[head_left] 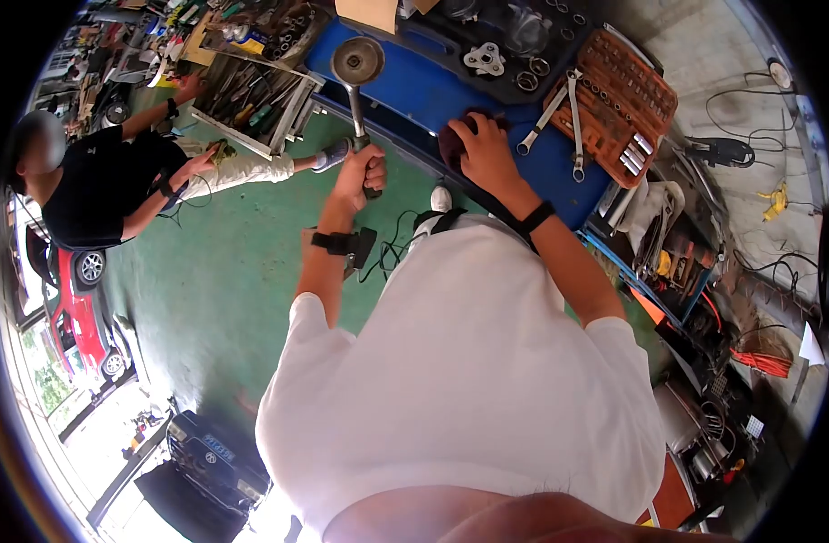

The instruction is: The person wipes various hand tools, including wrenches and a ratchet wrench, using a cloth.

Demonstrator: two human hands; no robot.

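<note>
My left hand (358, 176) is closed round the handle of a ratchet wrench (355, 113), held upright in front of me. A round metal cup socket (357, 61) sits on its head, open side toward me. My right hand (487, 154) presses on a dark maroon rag (451, 145) at the near edge of the blue workbench (398, 89), its fingers bent over the cloth. Right of that hand, two combination wrenches (574, 118) lie partly on an orange socket case (627, 90). Behind it stands a black tool case (514, 27) holding a three-lobed metal piece (484, 60) and rings.
A co-worker in a black shirt (98, 185) is at the left, beside a tray of hand tools (256, 104). Cables (392, 249) trail over the green floor (224, 262). A red car (78, 303) and a dark car (217, 462) stand behind. Tools fill a shelf (677, 244) at right.
</note>
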